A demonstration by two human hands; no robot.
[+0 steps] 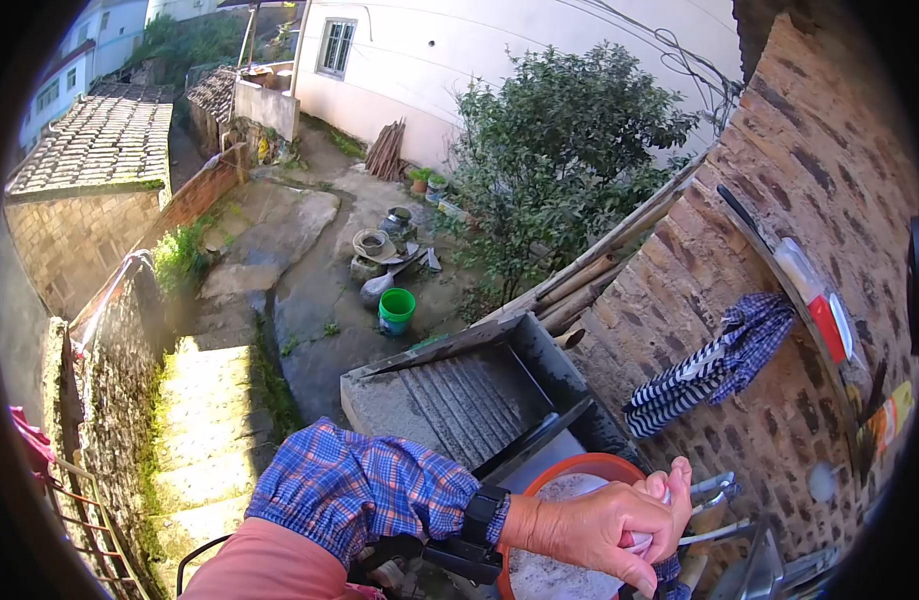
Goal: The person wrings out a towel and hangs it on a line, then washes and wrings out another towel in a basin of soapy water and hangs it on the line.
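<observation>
My left hand (605,522) reaches in from the lower left, in a plaid sleeve with a black band on the wrist. It is closed around a bunched pink-and-white cloth (638,542), of which little shows. The hand is above an orange basin (592,462) holding sudsy, greyish water. Below and behind the left hand, a second plaid cuff (670,572) shows at the bottom edge. My right hand is mostly hidden behind the left one, so its grip cannot be made out.
A concrete wash trough (450,395) with a ridged slab adjoins the basin. Striped and checked cloths (705,370) hang on the brick wall at right. Steps (210,440) run down at left. A green bucket (396,310) stands in the yard below, near a leafy tree (560,150).
</observation>
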